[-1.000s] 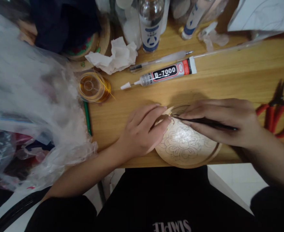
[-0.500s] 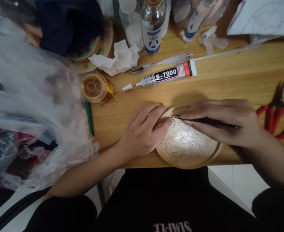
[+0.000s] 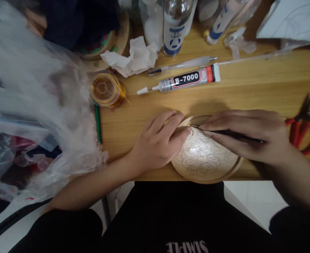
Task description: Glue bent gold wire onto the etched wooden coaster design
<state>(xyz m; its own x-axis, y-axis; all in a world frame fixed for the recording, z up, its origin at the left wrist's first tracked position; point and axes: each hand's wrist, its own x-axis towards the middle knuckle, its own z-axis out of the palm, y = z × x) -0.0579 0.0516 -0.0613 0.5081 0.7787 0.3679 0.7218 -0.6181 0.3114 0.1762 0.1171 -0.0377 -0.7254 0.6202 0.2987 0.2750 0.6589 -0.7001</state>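
Observation:
A pale round piece (image 3: 201, 160), drawn over with a flower pattern, lies at the table's front edge. Gripping its upper left rim is my left hand (image 3: 158, 142), thumb tip close to a small curl of gold wire (image 3: 189, 124). My right hand (image 3: 255, 135) is closed around dark tweezers (image 3: 238, 136), whose tips reach the wire at the top of the piece. The right fingers cover part of the piece, and the left fingers hide its left rim.
A glue tube (image 3: 189, 79) and a pen (image 3: 183, 65) lie beyond my hands. On the left are a spool of gold wire (image 3: 107, 89), crumpled tissue (image 3: 133, 58) and plastic bags (image 3: 51, 98). Red-handled pliers (image 3: 305, 128) rest at right; bottles (image 3: 174, 35) stand behind.
The view has shifted slightly, so the items at the back appear a little higher and farther right. Both hands keep their hold, and the tweezers stay at the wire.

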